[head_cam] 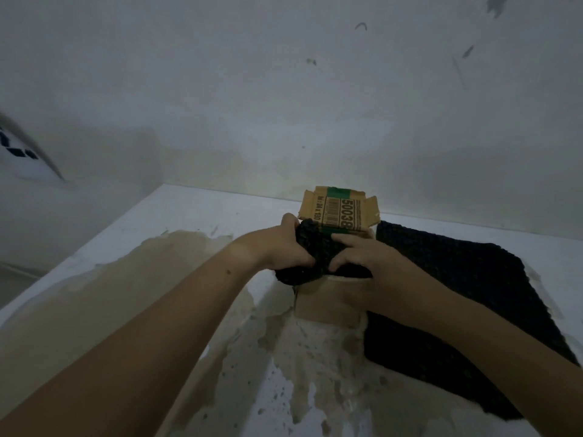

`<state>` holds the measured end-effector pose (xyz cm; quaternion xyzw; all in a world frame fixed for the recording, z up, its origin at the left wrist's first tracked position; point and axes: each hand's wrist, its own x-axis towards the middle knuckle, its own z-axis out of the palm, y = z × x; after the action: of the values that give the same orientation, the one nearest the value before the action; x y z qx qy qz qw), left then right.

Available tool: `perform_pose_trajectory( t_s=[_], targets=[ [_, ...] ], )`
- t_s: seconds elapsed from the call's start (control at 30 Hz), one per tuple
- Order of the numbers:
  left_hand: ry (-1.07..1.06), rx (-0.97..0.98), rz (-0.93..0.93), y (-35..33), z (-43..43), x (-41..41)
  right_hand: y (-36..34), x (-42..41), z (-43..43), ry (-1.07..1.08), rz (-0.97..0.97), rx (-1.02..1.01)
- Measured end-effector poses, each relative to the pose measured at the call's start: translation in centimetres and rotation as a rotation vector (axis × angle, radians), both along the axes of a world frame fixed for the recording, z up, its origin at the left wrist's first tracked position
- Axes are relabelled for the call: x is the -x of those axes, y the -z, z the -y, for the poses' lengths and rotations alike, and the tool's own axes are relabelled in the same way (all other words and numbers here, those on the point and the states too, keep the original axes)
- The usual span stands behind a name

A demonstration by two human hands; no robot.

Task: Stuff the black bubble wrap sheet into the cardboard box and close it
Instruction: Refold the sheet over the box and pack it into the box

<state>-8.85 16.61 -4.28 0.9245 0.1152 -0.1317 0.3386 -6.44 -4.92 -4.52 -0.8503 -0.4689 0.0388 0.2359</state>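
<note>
Two bare forearms are reaching in from the bottom edge, the left forearm (142, 326) slanting up from the left corner and the right forearm (473, 320) coming in from the right. They are meeting over the cardboard box (325, 301), which is standing on the table (189, 216) a little right of centre, near the wall (284, 105).

The left hand (284, 244) is clenching a bunched wad of the black bubble wrap sheet (318, 247), with its fingers curling round the wad's left side. The right hand (362, 263) is gripping the same wad from the right, its fingers digging into the dark material. The wad is sitting at the box's open top, partly bulging over the near left rim; how far it is going inside is hidden by the hands.

Behind the hands, the rear flap (339, 209) is standing upright, showing a barcode, the digits 50038 and a band of green tape (339, 192) along its upper edge.

A wide spread of the same black material is lying flat on the table just right of the box, running under the right forearm toward the near edge. Whether it is joining the wad cannot be told, as the right hand is covering that spot.

The white tabletop is showing large brownish, peeling patches to the left of the box and in front of it.
</note>
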Motion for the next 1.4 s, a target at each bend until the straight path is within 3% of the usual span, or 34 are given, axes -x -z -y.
perform_pose_trajectory(
  t_s=[0.2,0.33,0.53,0.7,0.77,1.0,1.1,1.23,1.4],
  targets=[
    [0.047,-0.060,-0.009,-0.3,-0.5,-0.3,-0.3,0.3,-1.4,-0.049,0.229,0.265],
    [-0.009,0.173,-0.046,-1.3,-1.5,0.0,0.4,0.1,-2.1,-0.021,0.188,0.498],
    [-0.032,0.317,0.026,-0.7,-2.0,0.8,0.9,-0.5,-1.2,-0.046,0.145,0.393],
    [-0.067,0.385,0.133,1.0,-1.3,0.4,-0.2,-0.3,0.1,0.057,-0.188,-0.160],
    [-0.070,0.395,0.138,1.3,-1.5,0.4,-0.7,-0.2,-0.2,0.014,-0.177,-0.110],
    [-0.077,0.352,0.196,1.4,-1.6,0.6,-0.5,-0.3,-3.0,-0.016,0.111,0.409],
    [-0.093,0.320,0.188,0.7,-1.7,0.7,-0.3,-0.3,-4.1,0.017,0.072,0.533],
    [-0.093,0.329,0.151,0.5,-2.0,1.0,0.7,-0.8,-4.8,0.008,0.094,0.574],
    [-0.099,0.408,0.126,1.1,-1.8,0.9,0.2,-0.6,-3.5,-0.083,0.054,0.429]
  ],
)
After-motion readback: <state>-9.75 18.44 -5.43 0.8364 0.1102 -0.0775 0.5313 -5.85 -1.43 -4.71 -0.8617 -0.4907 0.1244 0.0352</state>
